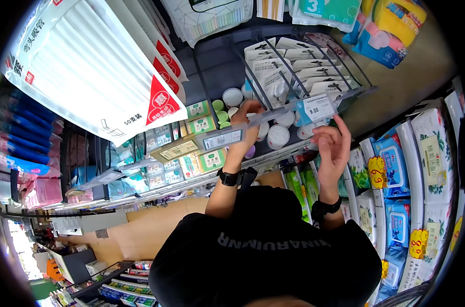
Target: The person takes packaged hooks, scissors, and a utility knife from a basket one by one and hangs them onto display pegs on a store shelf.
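My left hand (249, 123) reaches behind the clear label rail (222, 139), in among small round tubs on the shelf. Its fingers curl near a white-lidded tub (232, 97) and some green-lidded tubs (218, 106); the rail and a hook hide part of them, so any grip cannot be made out. Nothing is in my right hand (333, 146), whose fingers are loosely bent and apart. Its index fingertip is just below the price tag (314, 108) marked 9.00. Left of that hand stand more white tubs with speckled tops (278, 136).
Green-and-white boxes (212, 159) line the shelf to the left. Metal hooks with white-carded packs (273, 77) jut out above. A large pack of straws (97, 66) hangs close at upper left. Wet-wipe packs (395, 169) fill the shelf at right.
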`<move>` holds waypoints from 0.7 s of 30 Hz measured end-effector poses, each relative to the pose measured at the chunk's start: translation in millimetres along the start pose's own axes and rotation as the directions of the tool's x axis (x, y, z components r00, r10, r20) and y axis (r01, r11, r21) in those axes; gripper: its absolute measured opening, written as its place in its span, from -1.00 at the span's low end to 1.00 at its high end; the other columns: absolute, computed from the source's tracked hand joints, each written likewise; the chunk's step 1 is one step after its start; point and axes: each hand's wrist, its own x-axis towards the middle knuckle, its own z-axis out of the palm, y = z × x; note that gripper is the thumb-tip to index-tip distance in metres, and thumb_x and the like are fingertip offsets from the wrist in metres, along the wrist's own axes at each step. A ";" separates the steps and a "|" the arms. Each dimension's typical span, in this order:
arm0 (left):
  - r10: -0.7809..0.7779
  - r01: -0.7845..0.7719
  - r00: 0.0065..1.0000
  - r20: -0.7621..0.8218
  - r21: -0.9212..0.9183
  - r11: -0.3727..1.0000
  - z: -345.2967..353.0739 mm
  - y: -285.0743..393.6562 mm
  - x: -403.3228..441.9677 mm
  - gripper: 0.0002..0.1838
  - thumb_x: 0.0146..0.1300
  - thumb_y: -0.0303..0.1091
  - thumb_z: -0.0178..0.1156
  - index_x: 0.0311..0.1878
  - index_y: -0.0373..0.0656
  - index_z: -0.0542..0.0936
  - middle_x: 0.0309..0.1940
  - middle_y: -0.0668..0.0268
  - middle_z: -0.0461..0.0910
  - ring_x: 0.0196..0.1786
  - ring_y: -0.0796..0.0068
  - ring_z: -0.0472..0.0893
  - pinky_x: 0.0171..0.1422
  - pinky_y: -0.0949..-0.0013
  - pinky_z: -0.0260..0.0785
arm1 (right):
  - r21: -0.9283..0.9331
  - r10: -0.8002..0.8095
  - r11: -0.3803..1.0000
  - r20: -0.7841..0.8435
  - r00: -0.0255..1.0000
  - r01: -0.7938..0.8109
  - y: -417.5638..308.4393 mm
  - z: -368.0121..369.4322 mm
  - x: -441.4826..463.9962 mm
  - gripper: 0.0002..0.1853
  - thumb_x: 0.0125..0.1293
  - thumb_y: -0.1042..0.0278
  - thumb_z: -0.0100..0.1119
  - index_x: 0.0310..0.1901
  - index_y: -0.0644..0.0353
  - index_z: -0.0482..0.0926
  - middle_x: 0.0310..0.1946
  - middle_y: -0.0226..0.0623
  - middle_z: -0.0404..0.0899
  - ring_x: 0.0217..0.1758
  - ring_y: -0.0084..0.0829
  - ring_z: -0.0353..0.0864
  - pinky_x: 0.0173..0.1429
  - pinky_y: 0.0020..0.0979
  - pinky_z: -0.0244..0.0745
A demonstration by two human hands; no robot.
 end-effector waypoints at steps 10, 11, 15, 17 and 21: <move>-0.291 0.286 0.954 0.079 0.070 0.956 -13.3 17.7 -35.2 -0.59 0.36 -0.21 0.30 0.13 -0.28 0.51 -0.14 0.16 0.65 -0.18 0.45 0.65 -0.22 0.41 0.51 | -0.055 -0.044 0.997 0.122 0.992 0.051 6.7 1.8 0.7 -0.47 0.44 0.56 0.05 0.42 0.32 0.28 -0.10 -0.21 0.62 -0.16 -0.52 0.57 0.02 -0.48 0.46; -0.238 0.231 0.965 0.107 0.074 0.970 -14.9 19.9 -39.3 -0.67 0.39 -0.25 0.27 0.06 -0.28 0.56 -0.17 0.22 0.66 -0.17 0.52 0.62 -0.17 0.43 0.47 | -0.041 -0.004 0.999 0.141 0.990 0.010 7.2 2.6 0.6 -0.47 0.44 0.55 0.06 0.42 0.29 0.29 -0.10 -0.23 0.62 -0.16 -0.54 0.56 0.03 -0.48 0.46; -0.225 0.217 0.946 0.235 0.061 0.974 -25.6 38.1 -53.8 -0.76 0.44 -0.29 0.21 0.00 -0.26 0.60 -0.22 0.35 0.66 -0.12 0.63 0.57 -0.08 0.50 0.40 | -0.015 0.039 0.999 0.181 0.983 -0.037 10.8 3.1 0.1 -0.46 0.45 0.52 0.07 0.44 0.25 0.29 -0.11 -0.25 0.62 -0.16 -0.56 0.55 0.04 -0.47 0.46; -0.238 0.222 0.925 0.297 0.086 0.971 -27.8 45.5 -62.5 -0.77 0.45 -0.29 0.19 0.01 -0.25 0.61 -0.22 0.39 0.66 -0.11 0.63 0.58 -0.04 0.52 0.38 | -0.002 0.042 0.999 0.192 0.981 -0.042 7.2 1.8 -3.2 -0.46 0.46 0.52 0.07 0.44 0.25 0.29 -0.11 -0.24 0.62 -0.16 -0.56 0.55 0.04 -0.48 0.46; -0.199 0.198 0.927 0.317 0.038 0.980 -24.2 55.2 -80.6 -0.77 0.47 -0.31 0.18 0.02 -0.27 0.61 -0.16 0.33 0.69 -0.10 0.62 0.59 0.01 0.51 0.40 | 0.009 0.073 0.997 0.198 0.977 -0.077 -6.5 -6.1 -15.4 -0.47 0.46 0.51 0.07 0.44 0.28 0.28 -0.11 -0.24 0.63 -0.16 -0.57 0.55 0.03 -0.49 0.46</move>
